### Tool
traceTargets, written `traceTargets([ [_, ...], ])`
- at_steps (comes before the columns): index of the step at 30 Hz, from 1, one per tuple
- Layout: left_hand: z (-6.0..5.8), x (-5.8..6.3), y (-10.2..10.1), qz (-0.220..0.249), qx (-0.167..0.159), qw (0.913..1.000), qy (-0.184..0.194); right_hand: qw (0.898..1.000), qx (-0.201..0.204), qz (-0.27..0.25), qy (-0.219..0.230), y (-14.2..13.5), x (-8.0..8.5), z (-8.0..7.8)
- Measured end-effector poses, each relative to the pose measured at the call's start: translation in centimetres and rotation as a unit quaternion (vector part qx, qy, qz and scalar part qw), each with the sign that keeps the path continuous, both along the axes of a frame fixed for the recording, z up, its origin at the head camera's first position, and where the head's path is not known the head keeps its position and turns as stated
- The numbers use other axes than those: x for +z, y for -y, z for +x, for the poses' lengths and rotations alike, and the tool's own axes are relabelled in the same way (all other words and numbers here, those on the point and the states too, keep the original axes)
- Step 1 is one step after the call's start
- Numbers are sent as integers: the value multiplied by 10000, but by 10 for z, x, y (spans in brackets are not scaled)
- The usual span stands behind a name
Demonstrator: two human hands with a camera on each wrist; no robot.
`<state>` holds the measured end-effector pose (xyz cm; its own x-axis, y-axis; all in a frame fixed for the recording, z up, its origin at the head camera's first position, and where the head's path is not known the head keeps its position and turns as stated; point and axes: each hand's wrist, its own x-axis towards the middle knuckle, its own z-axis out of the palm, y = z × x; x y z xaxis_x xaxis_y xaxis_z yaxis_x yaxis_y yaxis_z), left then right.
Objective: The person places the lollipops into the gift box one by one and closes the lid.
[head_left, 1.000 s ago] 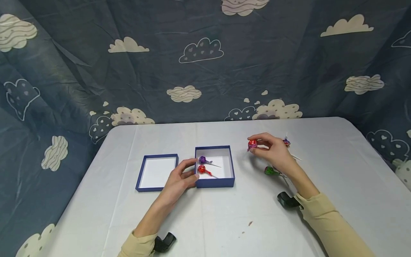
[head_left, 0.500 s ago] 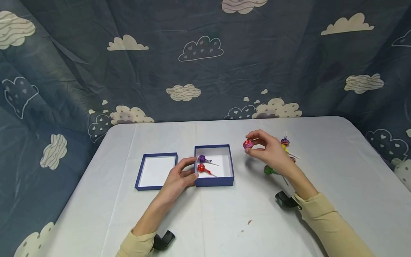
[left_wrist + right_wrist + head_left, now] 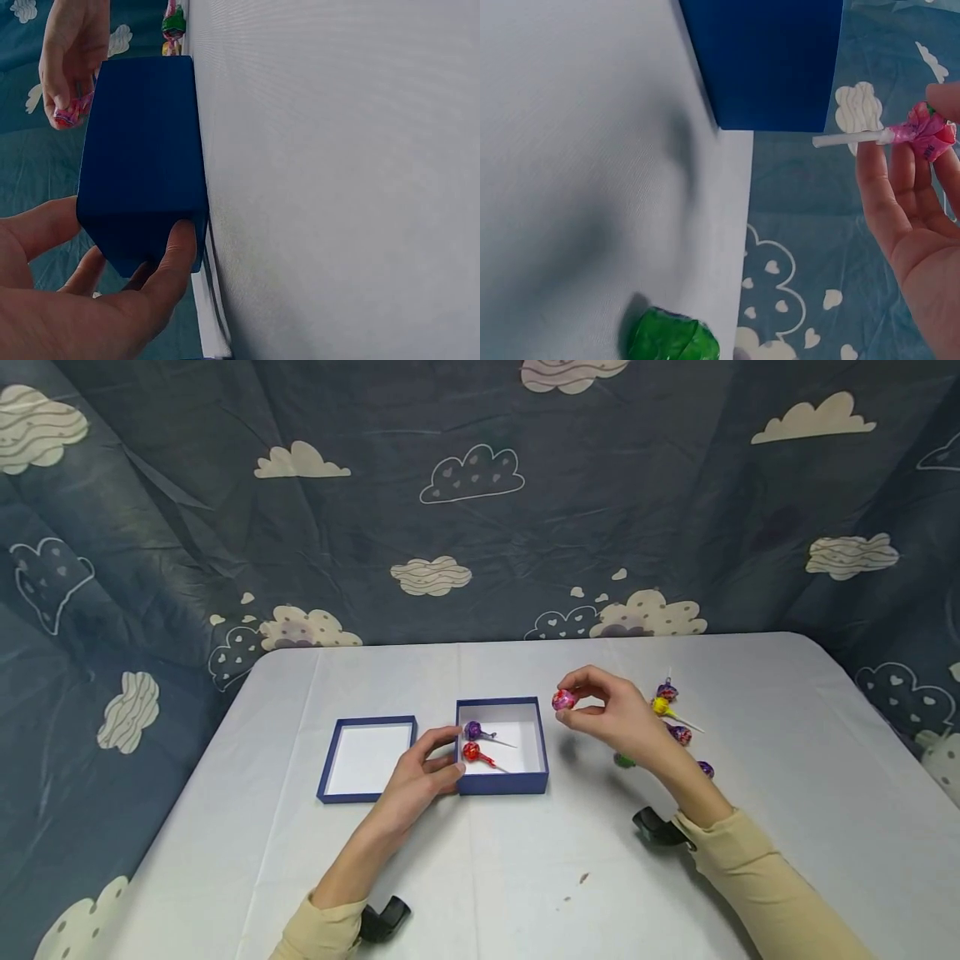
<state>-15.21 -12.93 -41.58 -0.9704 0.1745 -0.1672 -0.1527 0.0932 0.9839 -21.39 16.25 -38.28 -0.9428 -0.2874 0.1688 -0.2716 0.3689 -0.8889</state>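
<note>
A pink wrapped lollipop (image 3: pixel 563 699) is pinched at its candy head by my right hand (image 3: pixel 618 718), raised above the table to the right of an uncovered blue box (image 3: pixel 502 784). In the right wrist view the white stick of this lollipop (image 3: pixel 930 135) points toward the box wall. My left hand (image 3: pixel 416 785) grips the box at its left end, thumb and fingers around the corners; the left wrist view has the thumb on the box's end (image 3: pixel 142 142). Inside, a purple lollipop (image 3: pixel 472 730) and a red lollipop (image 3: pixel 471 751) lie along the left side, sticks pointing right.
The blue-rimmed lid (image 3: pixel 327 768) lies left of the box, white inside up. Right of the box are a yellow lollipop (image 3: pixel 660 707), a green one (image 3: pixel 623 761) partly behind the right hand, and several others. Dark cloud-print cloth (image 3: pixel 480 543) hangs behind the table.
My right hand has carried the pink lollipop leftward, closer to the box, uncovering more of the lollipops on the right. The left hand and box stay in place.
</note>
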Motion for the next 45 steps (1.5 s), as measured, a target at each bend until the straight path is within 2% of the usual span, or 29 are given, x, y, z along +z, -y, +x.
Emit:
traceTargets([
  [7,-1,0,1,62,-21,10000,66,9999,121,-86,-37,8,3,2],
  [14,0,1,2,136,-83,9998,102,9989,440,-121,-63,21,5,2],
  [24,0,1,2,83,-24,9998,158,9970,678,376,-9,45,6,-2],
  [29,-1,0,2,9,-6,9999,172,9941,994,439,36,58,2,-2],
  [38,-1,0,3,139,-98,9998,106,9867,1536,530,-37,78,-1,-3],
  [45,0,0,3,181,-101,9998,61,9851,1581,683,17,82,-8,-7],
])
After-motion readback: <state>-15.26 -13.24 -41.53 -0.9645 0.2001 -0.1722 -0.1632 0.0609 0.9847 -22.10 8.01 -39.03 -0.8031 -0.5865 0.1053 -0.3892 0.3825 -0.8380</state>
